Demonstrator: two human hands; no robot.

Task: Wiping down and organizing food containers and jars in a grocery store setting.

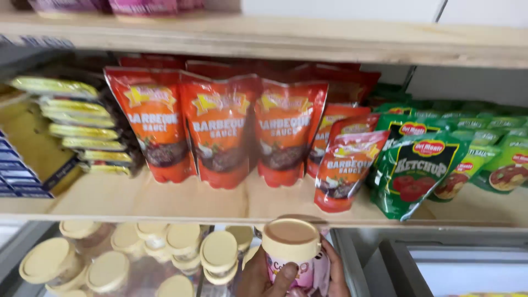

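five red pouches point(220, 129), one held jar point(293, 250)

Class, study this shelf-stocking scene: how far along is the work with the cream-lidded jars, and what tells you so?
Done: many cream-lidded jars already stand grouped on the lower shelf, and red sauce pouches and green pouches line the wooden shelf above. In hand: one hand grips a pink-labelled jar beside that group; which hand is unclear. Left: that jar is not yet set down.
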